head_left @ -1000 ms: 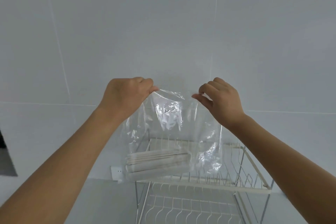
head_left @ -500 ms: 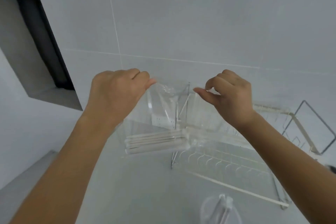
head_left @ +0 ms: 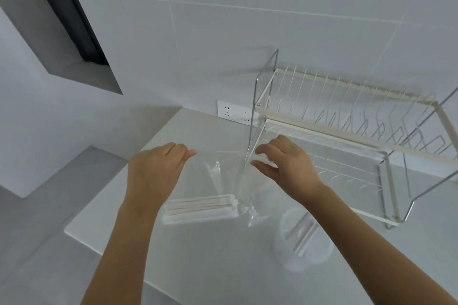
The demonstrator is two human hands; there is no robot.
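Note:
A clear plastic bag hangs between my hands above the white counter. A bundle of pale wrapped chopsticks lies across its bottom. My left hand pinches the bag's upper left edge with curled fingers. At the upper right edge, my right hand has its thumb and fingers spread around the bag's mouth, pinching the film. The bag's bottom hangs near or on the counter; I cannot tell which.
A two-tier wire dish rack stands at the right against the tiled wall. A white round holder stands on the counter below my right forearm. A wall socket is behind. The counter's left edge drops to a grey floor.
My view has tilted down and both hands have lowered the bag towards the counter. My right hand's fingers have spread wider at the bag's mouth. The white holder has come into view.

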